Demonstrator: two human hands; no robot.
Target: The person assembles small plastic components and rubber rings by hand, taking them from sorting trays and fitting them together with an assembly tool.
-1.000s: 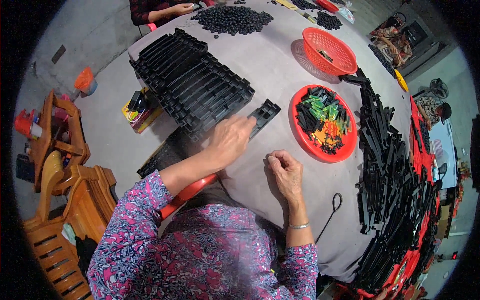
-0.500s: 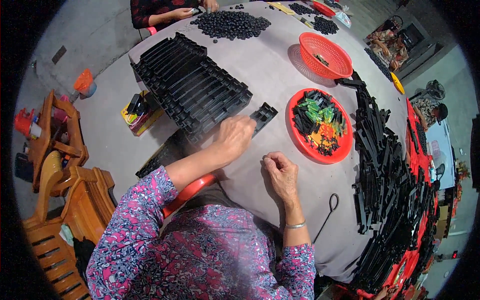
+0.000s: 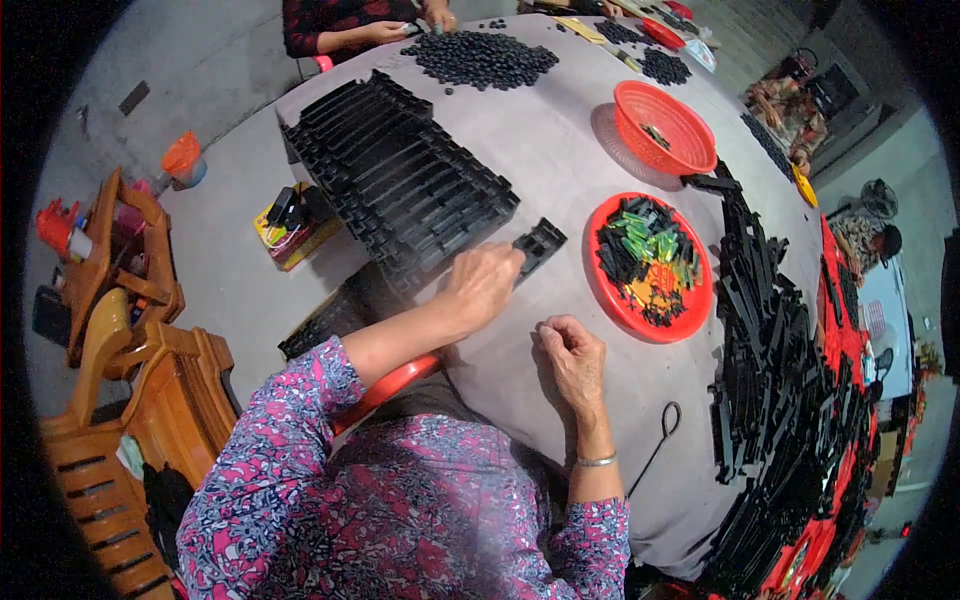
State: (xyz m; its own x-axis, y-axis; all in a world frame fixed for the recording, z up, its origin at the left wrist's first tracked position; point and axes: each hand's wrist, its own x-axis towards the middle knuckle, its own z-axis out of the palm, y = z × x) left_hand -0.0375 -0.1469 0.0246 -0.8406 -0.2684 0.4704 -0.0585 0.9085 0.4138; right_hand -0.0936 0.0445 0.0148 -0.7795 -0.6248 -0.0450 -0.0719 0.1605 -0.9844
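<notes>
The left hand (image 3: 485,283) is curling over the near end of a slotted black plastic strip (image 3: 540,247); its fingertips are hidden, so its grip cannot be told. The strip is lying on the counter (image 3: 560,150) beside the aligned black strips (image 3: 400,170); a sideways slip could skew their edge. The right hand (image 3: 575,360) is resting, curled narrow, showing nothing held.

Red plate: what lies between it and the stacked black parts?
In the head view, one separate black part lies between the red plate and the stacked black parts; the left hand is at it and hides its near end.
</notes>
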